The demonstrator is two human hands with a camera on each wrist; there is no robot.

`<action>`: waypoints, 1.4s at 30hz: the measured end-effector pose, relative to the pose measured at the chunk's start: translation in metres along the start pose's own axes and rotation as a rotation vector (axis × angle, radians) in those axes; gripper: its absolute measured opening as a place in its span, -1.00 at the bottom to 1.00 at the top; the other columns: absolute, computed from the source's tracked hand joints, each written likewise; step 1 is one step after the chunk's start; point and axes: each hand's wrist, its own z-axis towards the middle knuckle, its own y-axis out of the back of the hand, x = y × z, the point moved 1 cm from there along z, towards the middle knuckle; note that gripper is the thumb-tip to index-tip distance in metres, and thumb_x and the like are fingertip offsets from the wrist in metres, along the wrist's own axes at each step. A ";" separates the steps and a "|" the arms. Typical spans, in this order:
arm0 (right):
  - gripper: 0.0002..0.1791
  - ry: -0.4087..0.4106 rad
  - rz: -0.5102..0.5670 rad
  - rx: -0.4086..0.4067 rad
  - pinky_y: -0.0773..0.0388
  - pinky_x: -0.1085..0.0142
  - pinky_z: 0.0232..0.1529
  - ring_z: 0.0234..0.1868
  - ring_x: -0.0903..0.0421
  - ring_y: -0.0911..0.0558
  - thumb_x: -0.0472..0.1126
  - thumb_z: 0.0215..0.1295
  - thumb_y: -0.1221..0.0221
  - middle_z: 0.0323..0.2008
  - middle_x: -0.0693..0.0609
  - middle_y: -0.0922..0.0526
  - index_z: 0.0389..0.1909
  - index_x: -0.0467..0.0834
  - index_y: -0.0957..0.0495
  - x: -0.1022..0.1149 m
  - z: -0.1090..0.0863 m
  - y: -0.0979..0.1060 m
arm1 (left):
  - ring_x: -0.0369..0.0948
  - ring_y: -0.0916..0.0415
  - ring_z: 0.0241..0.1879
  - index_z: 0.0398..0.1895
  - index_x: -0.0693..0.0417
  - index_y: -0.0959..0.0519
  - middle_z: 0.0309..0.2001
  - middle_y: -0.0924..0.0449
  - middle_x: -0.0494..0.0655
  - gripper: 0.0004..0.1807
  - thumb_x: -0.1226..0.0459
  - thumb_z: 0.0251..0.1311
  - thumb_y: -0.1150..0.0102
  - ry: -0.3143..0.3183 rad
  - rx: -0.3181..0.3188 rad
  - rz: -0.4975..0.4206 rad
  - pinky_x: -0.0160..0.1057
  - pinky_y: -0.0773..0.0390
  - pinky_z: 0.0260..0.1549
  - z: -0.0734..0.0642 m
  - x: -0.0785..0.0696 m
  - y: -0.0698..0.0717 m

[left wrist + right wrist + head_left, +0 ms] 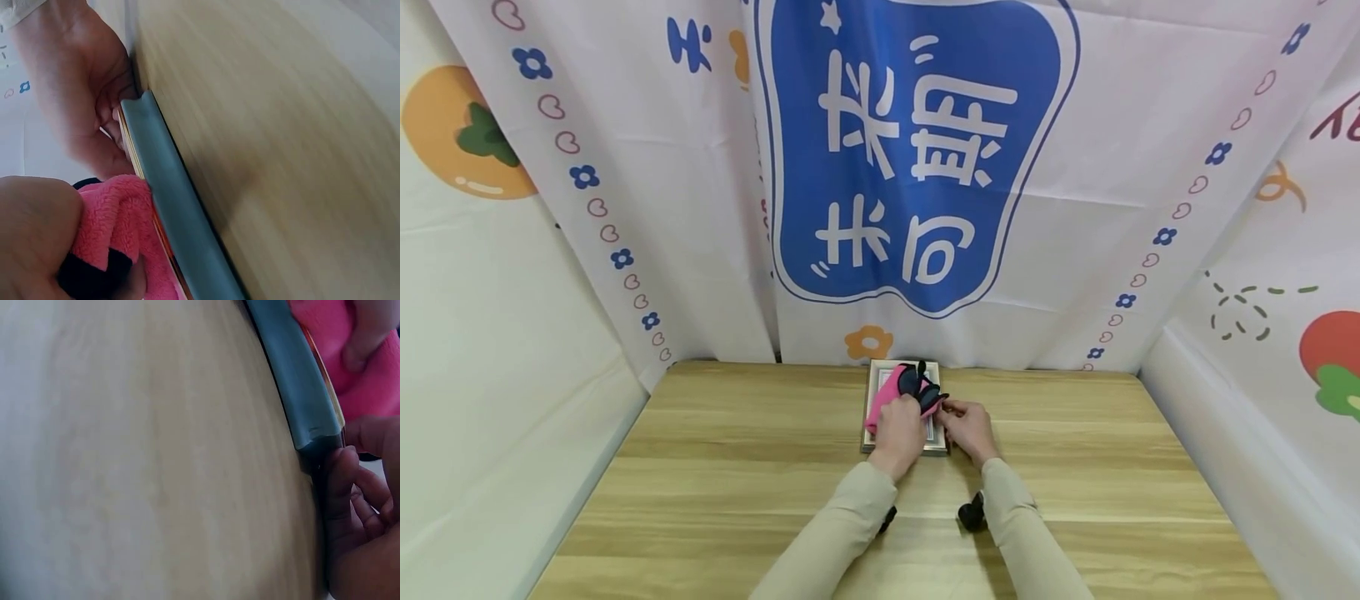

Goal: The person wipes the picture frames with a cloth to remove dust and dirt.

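A picture frame (872,442) with a pale border lies at the far middle of the table; its grey-green side edge (181,206) shows in the left wrist view. On top of it rests a fluffy pink cloth (883,396) with black and dark grey parts. My left hand (900,429) grips the bunched cloth against the frame's face. At the right side of the frame, my right hand (970,429) holds the edge near a corner, thumb and curled fingers close about it in the right wrist view. The frame's middle is mostly hidden by the cloth.
The wood-grain table (737,467) stretches to both sides and toward me. Just behind the frame hangs a white printed curtain (715,250), with pale cloth walls on the left and right. A black wrist device (972,512) sits beneath the right sleeve.
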 end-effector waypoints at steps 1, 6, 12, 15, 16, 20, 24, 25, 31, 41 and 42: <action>-0.67 0.000 -0.005 -0.002 -0.41 0.38 -0.58 -0.68 0.24 -0.52 -0.19 0.40 -0.32 -0.64 0.10 -0.64 0.09 -0.23 -0.78 0.000 0.000 0.000 | 0.06 -0.69 -0.53 -0.45 0.24 -0.63 -0.52 -0.63 0.09 -0.85 0.36 0.10 -0.45 -0.006 -0.009 -0.011 -0.07 -0.62 -0.64 0.000 -0.001 -0.002; -0.78 0.014 -0.009 0.002 -0.44 0.36 -0.57 -0.67 0.20 -0.53 -0.27 0.34 -0.27 -0.67 0.07 -0.61 -0.11 -0.28 -0.79 0.000 0.000 0.001 | 0.11 -0.67 -0.54 -0.49 0.23 -0.63 -0.53 -0.62 0.08 -0.85 0.36 0.06 -0.43 -0.013 -0.053 -0.074 -0.07 -0.53 -0.71 -0.001 -0.007 -0.007; -0.88 0.031 -0.001 0.005 -0.42 0.36 -0.57 -0.68 0.20 -0.50 -0.32 0.27 -0.22 -0.73 0.10 -0.54 -0.36 -0.23 -0.73 -0.001 0.001 0.000 | 0.17 -0.68 -0.50 -0.44 0.26 -0.61 -0.48 -0.67 0.18 -0.89 0.39 0.10 -0.36 0.091 -0.019 -0.245 -0.01 -0.55 -0.66 -0.003 -0.011 -0.007; -0.88 0.029 0.006 0.005 -0.42 0.36 -0.57 -0.68 0.21 -0.50 -0.28 0.31 -0.27 -0.72 0.11 -0.54 -0.33 -0.21 -0.76 0.000 0.000 0.000 | 0.21 -0.69 -0.45 -0.39 0.24 -0.61 -0.44 -0.69 0.23 -0.93 0.39 0.11 -0.30 0.142 -0.008 -0.399 0.09 -0.61 -0.55 -0.001 -0.002 -0.021; -0.88 0.028 0.011 0.005 -0.43 0.36 -0.57 -0.67 0.22 -0.50 -0.28 0.32 -0.28 -0.71 0.11 -0.56 -0.28 -0.21 -0.78 0.001 0.000 0.000 | 0.22 -0.69 -0.44 -0.34 0.26 -0.62 -0.42 -0.70 0.25 -0.91 0.39 0.12 -0.29 0.158 0.003 -0.460 0.13 -0.61 -0.53 0.000 0.001 -0.022; -0.75 0.017 0.035 0.008 -0.44 0.39 -0.57 -0.66 0.25 -0.52 -0.26 0.36 -0.32 -0.64 0.10 -0.64 -0.03 -0.26 -0.80 0.002 0.000 0.000 | 0.04 -0.62 -0.52 -0.30 0.13 -0.63 -0.48 -0.69 0.13 -0.86 0.22 0.26 -0.22 0.201 0.010 -0.615 0.02 -0.51 -0.59 0.004 0.020 -0.042; -0.62 0.003 0.046 0.012 -0.45 0.40 -0.58 -0.66 0.26 -0.52 -0.27 0.34 -0.33 -0.58 0.09 -0.68 0.13 -0.33 -0.73 0.000 0.001 -0.002 | -0.14 -0.54 -0.55 -0.39 0.06 -0.63 -0.50 -0.66 -0.01 -0.76 0.13 0.39 -0.19 0.262 0.081 -0.746 -0.13 -0.46 -0.61 0.003 0.030 -0.031; -0.61 -0.001 0.047 0.014 -0.45 0.40 -0.58 -0.67 0.26 -0.52 -0.27 0.33 -0.34 -0.57 0.09 -0.68 0.14 -0.33 -0.73 -0.001 0.001 -0.003 | -0.14 -0.56 -0.52 -0.35 0.10 -0.65 -0.47 -0.67 0.00 -0.76 0.14 0.41 -0.19 0.287 0.109 -0.807 -0.14 -0.49 -0.57 0.002 0.030 -0.022; -0.60 -0.005 0.049 0.009 -0.47 0.39 -0.59 -0.67 0.25 -0.52 -0.25 0.31 -0.36 -0.53 0.06 -0.70 0.14 -0.32 -0.73 -0.001 0.001 -0.002 | -0.14 -0.62 -0.20 0.23 0.32 -0.56 -0.08 -0.70 0.11 -0.56 0.20 0.45 -0.25 0.469 0.328 -1.146 -0.23 -0.62 -0.24 -0.001 0.036 0.029; -0.58 -0.033 0.080 0.015 -0.48 0.41 -0.58 -0.66 0.25 -0.50 -0.27 0.30 -0.37 -0.54 0.05 -0.67 0.16 -0.33 -0.72 0.000 0.000 0.000 | -0.22 -0.72 -0.26 0.23 0.22 -0.43 -0.18 -0.72 -0.11 -0.59 0.22 0.47 -0.24 0.569 0.496 -1.455 -0.25 -0.71 -0.22 -0.020 0.093 0.084; -0.58 -0.034 0.076 0.015 -0.48 0.41 -0.57 -0.66 0.25 -0.51 -0.26 0.30 -0.37 -0.53 0.05 -0.68 0.16 -0.33 -0.72 0.000 0.000 0.000 | -0.23 -0.72 -0.28 0.25 0.21 -0.41 -0.19 -0.72 -0.13 -0.58 0.21 0.48 -0.24 0.567 0.511 -1.464 -0.26 -0.72 -0.23 -0.023 0.099 0.089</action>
